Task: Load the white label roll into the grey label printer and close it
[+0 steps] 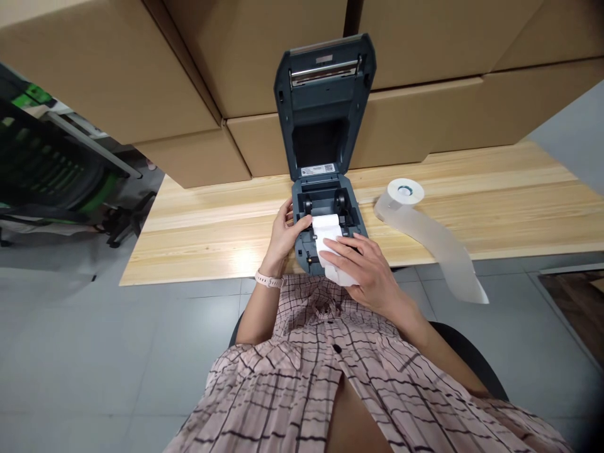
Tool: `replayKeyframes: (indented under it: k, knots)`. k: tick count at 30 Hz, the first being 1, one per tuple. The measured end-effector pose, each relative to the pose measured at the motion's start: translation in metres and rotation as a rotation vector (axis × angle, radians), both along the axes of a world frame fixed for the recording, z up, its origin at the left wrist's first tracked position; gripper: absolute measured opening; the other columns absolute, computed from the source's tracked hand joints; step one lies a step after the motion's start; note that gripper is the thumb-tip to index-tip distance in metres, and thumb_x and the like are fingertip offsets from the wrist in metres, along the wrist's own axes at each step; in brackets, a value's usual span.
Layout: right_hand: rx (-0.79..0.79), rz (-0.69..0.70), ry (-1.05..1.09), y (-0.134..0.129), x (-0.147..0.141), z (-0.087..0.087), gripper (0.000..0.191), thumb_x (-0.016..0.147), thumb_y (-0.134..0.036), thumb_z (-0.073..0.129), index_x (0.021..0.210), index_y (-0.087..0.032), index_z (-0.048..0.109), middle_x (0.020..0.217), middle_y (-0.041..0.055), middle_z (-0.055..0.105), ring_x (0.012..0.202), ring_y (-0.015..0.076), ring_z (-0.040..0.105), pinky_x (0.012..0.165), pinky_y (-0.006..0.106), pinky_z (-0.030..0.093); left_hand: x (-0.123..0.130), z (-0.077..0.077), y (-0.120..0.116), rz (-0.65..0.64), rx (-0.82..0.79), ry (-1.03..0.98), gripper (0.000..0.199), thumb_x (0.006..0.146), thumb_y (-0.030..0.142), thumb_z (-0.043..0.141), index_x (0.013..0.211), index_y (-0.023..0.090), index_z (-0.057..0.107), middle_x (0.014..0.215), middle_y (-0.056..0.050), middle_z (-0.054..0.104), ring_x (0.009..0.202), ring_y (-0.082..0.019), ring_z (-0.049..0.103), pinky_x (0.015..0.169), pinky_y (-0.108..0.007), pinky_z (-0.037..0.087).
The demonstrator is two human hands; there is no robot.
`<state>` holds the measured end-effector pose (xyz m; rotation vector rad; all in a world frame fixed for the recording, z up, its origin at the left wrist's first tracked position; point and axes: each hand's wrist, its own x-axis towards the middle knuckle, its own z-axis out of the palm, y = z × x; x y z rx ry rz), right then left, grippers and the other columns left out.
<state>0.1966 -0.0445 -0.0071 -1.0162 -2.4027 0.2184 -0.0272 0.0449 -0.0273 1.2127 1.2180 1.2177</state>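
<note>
A dark grey label printer point(302, 255) stands on the wooden table with its lid point(325, 113) raised. A white paper strip point(326, 231) lies in the printer's lower part and hangs over its front edge. My left hand point(284, 234) grips the printer's left side, thumb over the rim near the strip and fingers outside. My right hand point(363, 267) rests across the strip at the front right, fingers spread on the paper. Right of the printer, a white label roll point(406, 191) lies on its side, its loose tail point(441, 242) curling over the table's front edge.
Large cardboard boxes point(283, 56) are stacked along the back of the wooden table point(198, 233), close behind the lid. A dark office chair point(51, 163) is on the floor at the left. A framed dark panel point(576, 302) shows at the lower right.
</note>
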Motion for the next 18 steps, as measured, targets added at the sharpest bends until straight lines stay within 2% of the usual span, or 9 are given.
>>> replayKeyframes:
  k: [3,6,8,11,12,13,15,17,18]
  knots:
    - [0.052,-0.018,0.029,-0.005,-0.006,-0.007,0.078,0.082,-0.002,0.053,0.154,-0.033,0.053,0.155,0.0029,0.063,0.142,0.0302,0.059,0.122,0.062,0.043,0.009,0.005,-0.021,0.041,-0.012,-0.012,0.091,0.083,0.046,0.082,0.161,0.032,0.038,0.166,-0.013,0.046,0.148,-0.032,0.052,0.121,-0.049,0.045]
    - [0.025,-0.010,0.002,-0.010,-0.003,-0.005,0.067,0.092,-0.012,0.060,0.156,-0.032,0.053,0.157,0.0049,0.061,0.147,0.0304,0.055,0.125,0.063,0.040,0.020,0.014,-0.054,0.042,0.013,0.020,0.102,0.083,0.045,0.084,0.166,0.033,0.026,0.177,-0.009,0.030,0.163,-0.034,0.031,0.133,-0.050,0.030]
    - [-0.051,0.076,-0.030,-0.011,0.009,0.009,0.060,0.099,-0.030,0.067,0.157,-0.034,0.052,0.163,0.0050,0.055,0.152,0.0311,0.051,0.127,0.065,0.039,0.024,0.020,-0.074,0.030,-0.016,0.053,0.106,0.083,0.047,0.085,0.168,0.034,0.023,0.180,-0.006,0.020,0.168,-0.034,0.017,0.137,-0.050,0.022]
    - [-0.144,0.287,-0.015,0.004,0.038,0.056,0.057,0.099,-0.050,0.069,0.154,-0.039,0.056,0.164,0.0014,0.055,0.150,0.0291,0.054,0.124,0.059,0.046,0.026,0.024,-0.093,0.017,-0.103,0.047,0.113,0.082,0.052,0.085,0.170,0.034,0.016,0.182,-0.007,0.013,0.170,-0.034,0.010,0.138,-0.049,0.017]
    - [-0.131,0.295,0.033,0.016,0.046,0.075,0.053,0.100,-0.050,0.068,0.151,-0.038,0.059,0.160,0.0009,0.059,0.146,0.0277,0.058,0.123,0.055,0.049,0.026,0.024,-0.097,0.015,-0.122,0.025,0.116,0.081,0.053,0.085,0.170,0.033,0.014,0.182,-0.008,0.013,0.169,-0.035,0.013,0.138,-0.049,0.018]
    - [-0.083,0.240,0.104,0.032,0.052,0.094,0.047,0.102,-0.048,0.067,0.147,-0.036,0.064,0.155,0.0011,0.063,0.142,0.0268,0.062,0.122,0.054,0.050,0.026,0.023,-0.099,0.014,-0.131,0.001,0.119,0.080,0.054,0.085,0.171,0.032,0.012,0.181,-0.010,0.015,0.168,-0.035,0.017,0.138,-0.050,0.020]
    - [0.090,0.050,0.327,0.078,0.056,0.126,0.037,0.104,-0.052,0.061,0.133,-0.032,0.073,0.136,0.0019,0.075,0.129,0.0276,0.070,0.116,0.056,0.056,0.026,0.022,-0.103,0.016,-0.128,-0.025,0.123,0.078,0.055,0.087,0.171,0.031,0.010,0.180,-0.011,0.019,0.167,-0.037,0.021,0.137,-0.051,0.022]
    - [0.115,-0.163,0.484,0.139,0.048,0.144,0.044,0.106,-0.063,0.049,0.129,-0.035,0.073,0.128,0.0010,0.077,0.128,0.0276,0.071,0.118,0.058,0.055,0.026,0.021,-0.106,0.018,-0.116,-0.010,0.125,0.076,0.056,0.088,0.171,0.031,0.011,0.180,-0.011,0.020,0.168,-0.039,0.017,0.138,-0.050,0.022]
    - [0.099,-0.216,0.544,0.172,0.041,0.148,0.051,0.104,-0.070,0.046,0.126,-0.033,0.074,0.124,0.0010,0.077,0.128,0.0280,0.071,0.117,0.058,0.055,0.027,0.021,-0.107,0.018,-0.109,-0.003,0.125,0.076,0.056,0.089,0.171,0.031,0.012,0.180,-0.011,0.020,0.168,-0.039,0.014,0.138,-0.050,0.022]
